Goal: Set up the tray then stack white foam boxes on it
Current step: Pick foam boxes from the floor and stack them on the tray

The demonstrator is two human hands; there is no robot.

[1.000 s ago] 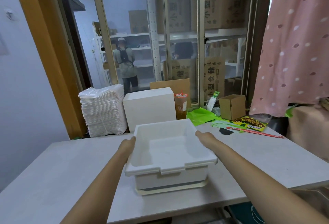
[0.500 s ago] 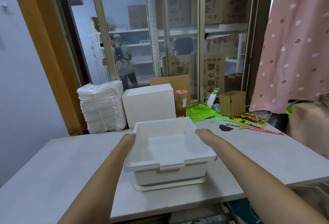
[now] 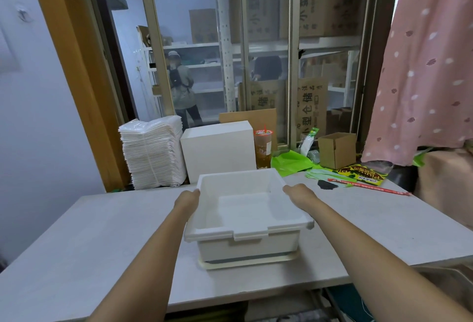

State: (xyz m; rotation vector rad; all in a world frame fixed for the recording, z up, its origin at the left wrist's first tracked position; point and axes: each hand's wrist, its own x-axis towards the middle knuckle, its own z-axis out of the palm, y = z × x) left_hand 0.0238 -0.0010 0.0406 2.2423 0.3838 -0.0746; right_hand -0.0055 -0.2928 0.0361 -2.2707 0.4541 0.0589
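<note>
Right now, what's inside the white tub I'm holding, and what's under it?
The white tub looks empty: only its bare white floor shows. Under it sits a cream tray, of which only the front edge shows. The rest of the tray is covered by the tub.

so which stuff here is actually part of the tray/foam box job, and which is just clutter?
Job:
white tray, empty, on the table
left hand and right hand on its side rims
white foam box
stack of white foam pieces

Clutter:
drink cup
green bag
cardboard box
yellow packet
red stick
</note>
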